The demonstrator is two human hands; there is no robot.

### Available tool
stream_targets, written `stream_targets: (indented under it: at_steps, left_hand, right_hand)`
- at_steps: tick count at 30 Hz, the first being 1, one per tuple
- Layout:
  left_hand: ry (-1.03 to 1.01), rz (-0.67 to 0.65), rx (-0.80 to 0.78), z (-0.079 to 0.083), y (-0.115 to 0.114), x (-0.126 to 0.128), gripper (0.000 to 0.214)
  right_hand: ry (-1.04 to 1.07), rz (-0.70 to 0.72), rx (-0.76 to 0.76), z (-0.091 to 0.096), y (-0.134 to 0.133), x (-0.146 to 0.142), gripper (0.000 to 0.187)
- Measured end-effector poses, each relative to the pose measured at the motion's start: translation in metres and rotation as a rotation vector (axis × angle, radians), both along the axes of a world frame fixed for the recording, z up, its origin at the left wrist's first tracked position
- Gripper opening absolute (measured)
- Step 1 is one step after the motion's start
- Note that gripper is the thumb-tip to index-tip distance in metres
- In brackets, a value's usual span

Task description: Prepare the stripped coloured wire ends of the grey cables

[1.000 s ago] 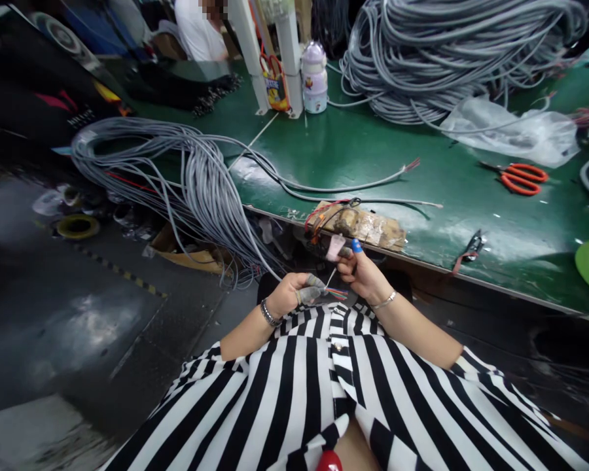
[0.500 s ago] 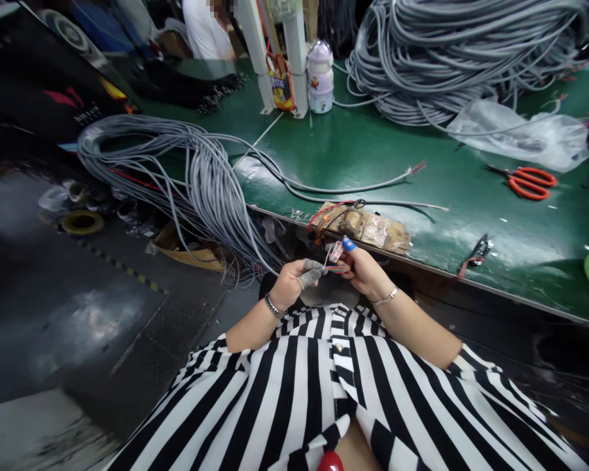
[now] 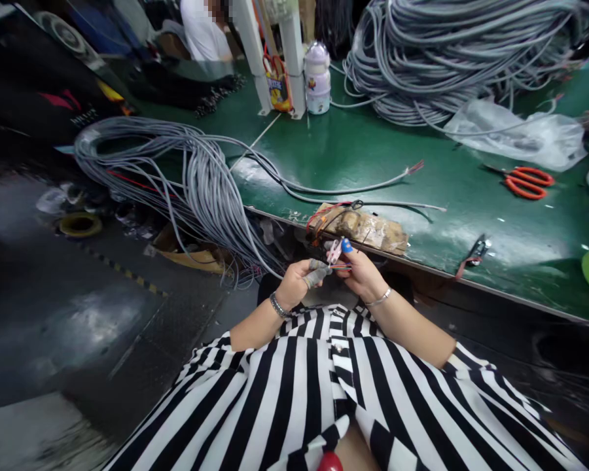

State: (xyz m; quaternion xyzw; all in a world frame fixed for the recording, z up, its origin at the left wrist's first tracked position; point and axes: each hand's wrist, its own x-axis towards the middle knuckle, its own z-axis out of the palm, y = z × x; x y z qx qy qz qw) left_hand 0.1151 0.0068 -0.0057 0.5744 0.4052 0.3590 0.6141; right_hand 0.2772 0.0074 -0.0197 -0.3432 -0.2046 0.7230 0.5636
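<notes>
My left hand (image 3: 297,282), with grey wraps on its thumb and finger, is pinched shut on the end of a grey cable. Thin coloured wires (image 3: 341,266) fan out of that end toward the right. My right hand (image 3: 366,273), its thumb wrapped in blue, closes around a small pinkish-white tool (image 3: 334,252), perhaps a wire stripper. The tool stands just above the wires, close to my left fingertips; whether it touches them I cannot make out. My right fingers partly hide the wire tips.
Beyond my hands, a taped cardboard block (image 3: 373,233) sits on the bench edge. Orange-handled scissors (image 3: 527,182) and small snips (image 3: 477,252) lie to the right. Grey cable coils (image 3: 211,176) hang over the edge at left; a bottle (image 3: 317,78) stands at the back.
My left hand has shifted slightly right, closer to my right hand. The pinkish-white tool has turned more upright and come nearer the left fingertips.
</notes>
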Motion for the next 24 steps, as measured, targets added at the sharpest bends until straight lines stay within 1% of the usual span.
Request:
stream_targets:
  at_steps: [4,8,13,16,18,21,22,24]
  left_hand:
    - [0.017,-0.001,-0.036,0.002,-0.001,0.002,0.041]
    - [0.01,-0.024,-0.049,0.002,-0.005,0.002,0.041]
    - [0.007,-0.051,-0.067,-0.003,-0.019,-0.013,0.037]
    - [0.045,-0.068,-0.061,-0.006,-0.029,-0.025,0.036]
    - [0.081,-0.073,-0.056,-0.006,-0.034,-0.031,0.037]
    - [0.134,-0.083,-0.044,-0.007,-0.037,-0.037,0.038]
    - [0.152,-0.095,-0.035,-0.008,-0.037,-0.038,0.038]
    - [0.184,-0.131,-0.011,-0.009,-0.035,-0.039,0.036]
  right_hand:
    - [0.014,-0.008,0.0,-0.001,0.0,-0.001,0.055]
    - [0.057,0.03,-0.027,-0.006,-0.002,-0.002,0.055]
    - [0.171,0.078,-0.036,-0.02,-0.01,0.003,0.053]
    - [0.126,0.161,-0.035,-0.027,-0.017,0.008,0.047]
    - [0.062,0.257,-0.026,-0.028,-0.022,0.009,0.043]
    - [-0.023,0.422,-0.001,-0.025,-0.029,0.008,0.044]
    - [-0.057,0.455,0.005,-0.023,-0.031,0.006,0.047]
    - [-0.131,0.458,0.01,-0.018,-0.033,0.003,0.05]
